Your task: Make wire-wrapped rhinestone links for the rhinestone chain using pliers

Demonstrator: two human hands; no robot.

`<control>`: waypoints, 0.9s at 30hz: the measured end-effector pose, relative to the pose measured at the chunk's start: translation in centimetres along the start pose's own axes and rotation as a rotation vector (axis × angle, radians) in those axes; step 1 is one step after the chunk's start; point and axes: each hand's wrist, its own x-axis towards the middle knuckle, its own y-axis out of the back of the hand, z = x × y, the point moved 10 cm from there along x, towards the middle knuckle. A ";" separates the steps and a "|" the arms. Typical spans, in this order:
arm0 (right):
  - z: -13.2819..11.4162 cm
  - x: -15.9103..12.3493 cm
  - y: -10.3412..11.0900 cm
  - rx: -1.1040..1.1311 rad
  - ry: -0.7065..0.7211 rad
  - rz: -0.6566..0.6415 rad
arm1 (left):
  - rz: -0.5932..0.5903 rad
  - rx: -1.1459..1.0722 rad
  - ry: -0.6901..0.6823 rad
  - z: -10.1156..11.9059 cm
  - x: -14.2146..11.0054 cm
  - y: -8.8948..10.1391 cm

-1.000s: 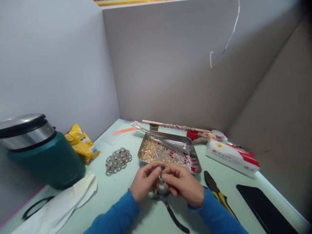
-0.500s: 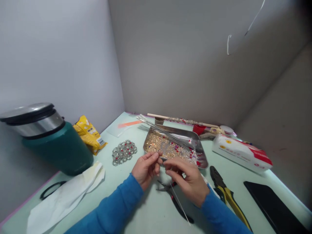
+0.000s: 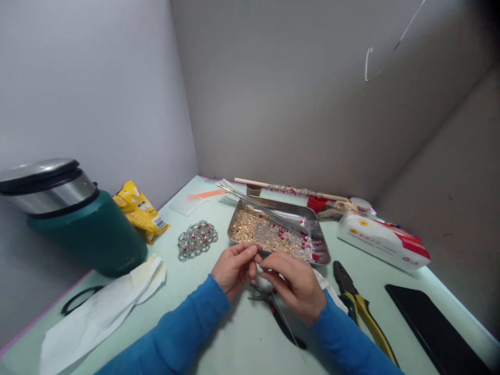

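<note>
Just in front of the bead tray, my left hand (image 3: 237,268) is closed in a pinch of thumb and forefinger. Whatever sits between those fingertips is too small to make out. Close beside it, almost touching, my right hand (image 3: 295,284) pinches a thin wire (image 3: 282,311), whose long end slants down toward the table's front. Beneath the hands lie small pliers (image 3: 283,323) with dark and red handles, partly covered. The metal tray (image 3: 327,250) holds gold, clear and red beads (image 3: 258,229), with a bundle of straight wires (image 3: 261,207) laid across it.
A beaded wire piece (image 3: 197,239) with red beads lies left of the tray. Further left stand a green pot (image 3: 89,234), a yellow packet (image 3: 140,213) and white tissue (image 3: 101,312). On the right are large yellow-handled pliers (image 3: 363,307), a tissue pack (image 3: 383,242) and a black phone-like slab (image 3: 433,323).
Both hands stay close together; my right hand has shifted slightly left and the wire's end swings a little. The whole view has tilted slightly.
</note>
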 end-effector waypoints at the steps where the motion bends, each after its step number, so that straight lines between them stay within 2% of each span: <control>1: -0.1 -0.1 -0.1 -0.011 0.016 -0.006 | -0.001 0.004 -0.003 0.0 0.0 -0.1; 6: -0.4 -0.1 -0.4 -0.030 0.058 -0.030 | -0.019 0.021 -0.006 0.0 -0.2 -0.4; 13: -0.5 0.0 -0.4 -0.046 0.027 -0.060 | -0.010 0.081 -0.014 0.0 -0.2 -0.4; 19: 1.2 0.0 -0.1 0.097 -0.204 0.000 | -0.016 0.175 -0.052 0.3 -0.3 -0.4; 27: 3.6 -0.9 -1.6 0.321 -0.509 -0.124 | -0.076 0.426 -0.114 0.8 -0.5 -1.3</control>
